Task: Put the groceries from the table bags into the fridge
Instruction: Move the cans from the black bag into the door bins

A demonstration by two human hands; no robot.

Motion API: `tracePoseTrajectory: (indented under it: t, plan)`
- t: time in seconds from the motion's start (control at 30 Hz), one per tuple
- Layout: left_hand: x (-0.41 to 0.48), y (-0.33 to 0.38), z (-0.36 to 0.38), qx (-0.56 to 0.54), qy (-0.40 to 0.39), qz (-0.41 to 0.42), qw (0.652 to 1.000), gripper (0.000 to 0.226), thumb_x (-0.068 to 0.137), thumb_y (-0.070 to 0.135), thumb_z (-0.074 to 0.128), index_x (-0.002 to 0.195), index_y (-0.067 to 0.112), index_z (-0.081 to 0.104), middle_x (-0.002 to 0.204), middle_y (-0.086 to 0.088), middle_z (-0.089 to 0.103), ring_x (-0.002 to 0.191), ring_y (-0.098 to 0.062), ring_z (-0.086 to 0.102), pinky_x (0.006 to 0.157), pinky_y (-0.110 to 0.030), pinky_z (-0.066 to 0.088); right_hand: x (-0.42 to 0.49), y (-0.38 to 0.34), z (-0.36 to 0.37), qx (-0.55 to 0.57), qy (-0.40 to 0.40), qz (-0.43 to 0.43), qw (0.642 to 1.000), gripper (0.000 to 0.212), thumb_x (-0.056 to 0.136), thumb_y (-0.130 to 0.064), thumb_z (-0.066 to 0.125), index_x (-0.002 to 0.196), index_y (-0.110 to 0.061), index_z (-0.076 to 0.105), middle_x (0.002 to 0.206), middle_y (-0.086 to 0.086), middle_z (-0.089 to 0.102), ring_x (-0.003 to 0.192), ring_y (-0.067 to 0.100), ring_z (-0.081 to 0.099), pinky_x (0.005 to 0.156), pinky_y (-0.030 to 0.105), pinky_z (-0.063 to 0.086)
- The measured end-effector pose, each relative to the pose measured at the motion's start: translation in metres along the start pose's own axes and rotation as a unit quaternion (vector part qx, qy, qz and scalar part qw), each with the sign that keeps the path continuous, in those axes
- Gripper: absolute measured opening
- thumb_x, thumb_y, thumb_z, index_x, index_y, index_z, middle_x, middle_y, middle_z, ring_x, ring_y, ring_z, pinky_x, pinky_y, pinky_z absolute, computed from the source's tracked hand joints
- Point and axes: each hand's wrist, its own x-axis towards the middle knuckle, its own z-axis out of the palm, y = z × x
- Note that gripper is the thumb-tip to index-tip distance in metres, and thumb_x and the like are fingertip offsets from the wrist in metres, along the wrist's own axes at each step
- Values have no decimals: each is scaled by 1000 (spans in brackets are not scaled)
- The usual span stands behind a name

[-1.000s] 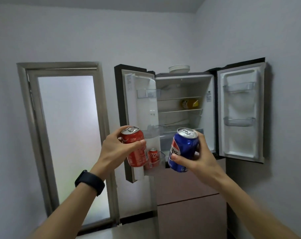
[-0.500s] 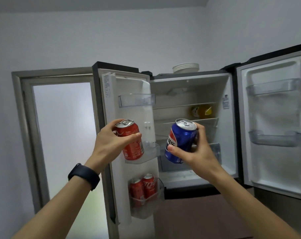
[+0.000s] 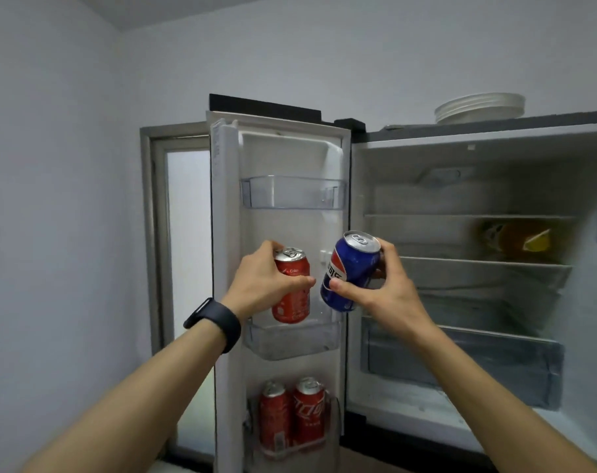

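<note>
Left hand (image 3: 263, 281): grips red can (image 3: 291, 291). Right hand (image 3: 389, 295): grips blue can (image 3: 350, 271). Yellow item (image 3: 519, 242) on fridge shelf (image 3: 485, 262): blurred, unidentifiable. Fridge right side: cut off. Walls: pale.

The fridge (image 3: 358, 138) stood open. In the lowest bin (image 3: 292, 450) of its left door (image 3: 227, 268) two red cans (image 3: 292, 413) stood upright, side by side and touching. The middle door bin (image 3: 290, 343) and the top door bin (image 3: 292, 192) above it held nothing that could be made out. On an upper shelf (image 3: 461, 216) inside the fridge lay a yellow item (image 3: 522, 242), blurred. A stack of white plates (image 3: 480, 107) rested on top of the fridge.
</note>
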Motion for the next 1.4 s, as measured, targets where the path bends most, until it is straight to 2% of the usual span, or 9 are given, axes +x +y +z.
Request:
tracePoseTrajectory:
  t: [0.1,0.23,0.37,0.57,0.7,0.9,1.13,1.27,1.4]
  plan:
    - [12,-8,10,48,-17,-23,998,76,65,47,88,123,17,49,111,1,62,97,-16,62,81,-29,54,18,14,13,5,-46,5,999,84,69,-38,90,136,-37,40,115,-24,57,107,2,56,89,23,45]
    - [23,-20,22,105,-51,-47,992,74,64,47,88,118,17,46,115,-5,62,101,-23,62,87,-41,56,38,35,31,-22,-94,22,995,77,66,-35,91,129,-34,47,117,-13,59,106,4,58,91,27,47]
    - [31,-32,27,138,-82,-76,984,77,65,43,89,117,14,41,117,-9,57,103,-26,60,87,-43,56,46,52,47,-94,-143,25,985,73,61,-35,92,121,-31,51,120,-4,52,110,17,56,95,35,50]
    - [41,-33,21,116,-113,-109,981,86,72,36,87,135,14,33,129,-9,55,110,-25,59,91,-39,55,53,51,53,-142,-191,23,971,82,68,-35,89,135,-27,44,127,-3,59,109,16,59,89,28,48]
    - [42,-28,22,212,-162,-82,960,92,75,43,83,144,19,28,136,-12,51,115,-30,57,93,-42,54,58,44,52,-218,-198,38,955,90,66,-49,88,137,-23,40,128,0,62,109,19,62,91,35,52]
    - [34,-16,22,466,-135,11,875,80,73,65,74,134,24,44,124,-9,49,101,-28,59,78,-39,55,54,38,64,-367,-128,-18,921,77,71,-71,74,124,-21,49,109,2,68,94,23,64,71,30,44]
    - [48,-13,10,409,-183,29,894,61,79,29,81,123,16,41,115,-8,55,88,-25,56,76,-40,55,45,53,65,-348,-133,40,927,67,78,-75,61,119,-23,53,103,1,68,89,25,64,72,34,51]
    - [52,-12,5,423,-207,41,881,63,74,30,84,121,18,44,115,-6,53,90,-24,55,74,-38,51,39,59,65,-261,-142,69,952,57,82,-63,68,116,-22,50,109,-1,67,93,19,64,69,32,49]
    - [43,-14,7,514,-143,118,837,64,75,42,81,126,21,49,122,-7,50,100,-27,57,71,-37,50,41,58,66,-264,-160,79,948,65,75,-52,82,120,-19,49,114,1,67,92,18,62,68,27,48]
